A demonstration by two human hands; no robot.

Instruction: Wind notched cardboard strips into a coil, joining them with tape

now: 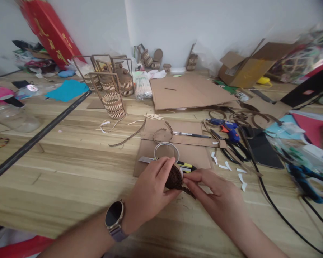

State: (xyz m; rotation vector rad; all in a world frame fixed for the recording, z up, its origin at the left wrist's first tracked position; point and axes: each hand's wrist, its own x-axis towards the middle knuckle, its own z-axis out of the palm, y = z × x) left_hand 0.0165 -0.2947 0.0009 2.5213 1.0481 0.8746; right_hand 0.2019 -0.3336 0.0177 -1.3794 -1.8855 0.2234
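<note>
My left hand wraps round a tight coil of dark brown corrugated cardboard strip, its spiral side showing. At the coil's right edge my right hand is closed in a pinch, thumb against fingers. A bit of white shows beside those fingertips; what lies between them is hidden. The strip's loose tail sticks out below the pinch. Just behind the hands lie a yellow and black utility knife and a pale ring, possibly a tape roll, on a cardboard sheet.
Small woven baskets with tall handles stand at the back left. Right of the hands are white paper scraps, black-handled scissors, a blue glue gun, a phone and a black cable. A curved corrugated strip lies left.
</note>
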